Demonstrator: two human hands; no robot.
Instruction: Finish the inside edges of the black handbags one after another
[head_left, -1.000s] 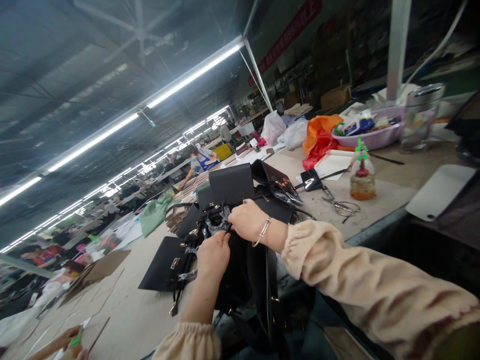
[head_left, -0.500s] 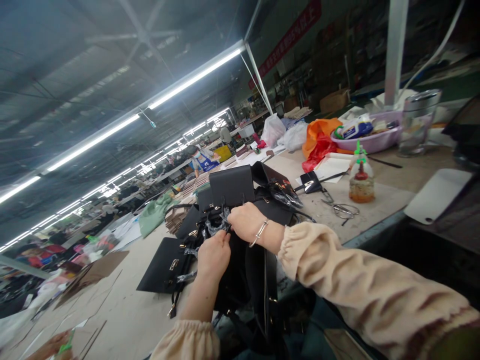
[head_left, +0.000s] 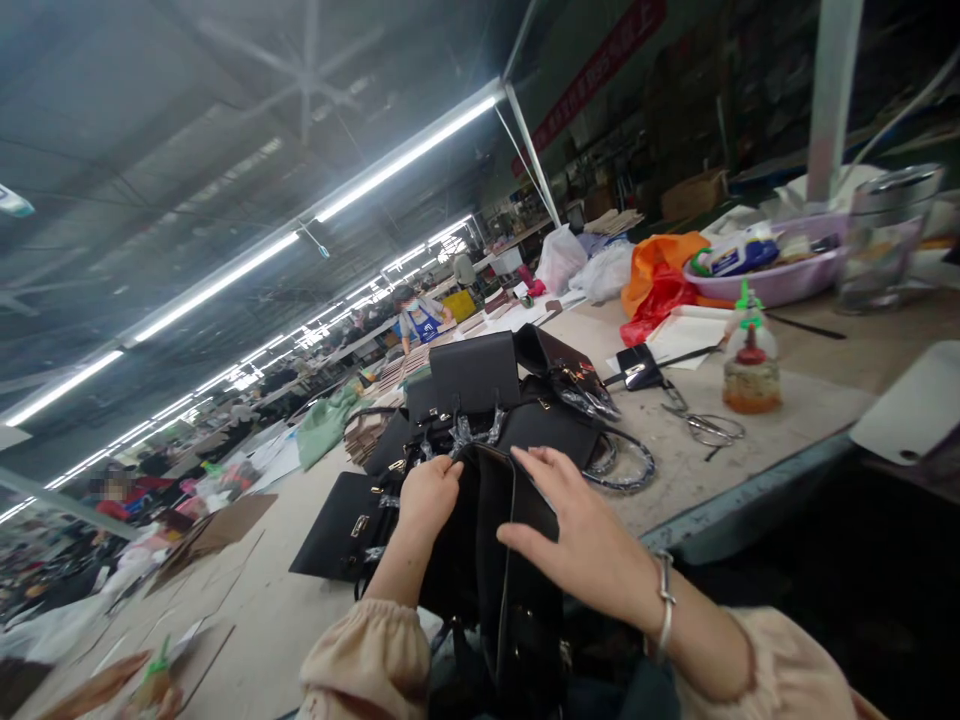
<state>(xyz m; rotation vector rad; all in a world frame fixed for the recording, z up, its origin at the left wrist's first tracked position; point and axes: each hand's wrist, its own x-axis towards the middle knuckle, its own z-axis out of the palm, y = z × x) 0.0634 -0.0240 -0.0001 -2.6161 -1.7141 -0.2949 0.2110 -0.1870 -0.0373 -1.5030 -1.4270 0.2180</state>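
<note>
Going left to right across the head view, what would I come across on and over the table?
Brown sheet, green cloth, left hand pinching the edge of the black bag, open right hand, bottle of orange-brown liquid, clear container.

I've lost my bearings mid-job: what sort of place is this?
Most likely a factory floor where bags are made. Black handbags sit bunched on the worktable, long rows of tube lights run into the distance, and a person in a blue apron stands further along.
</note>
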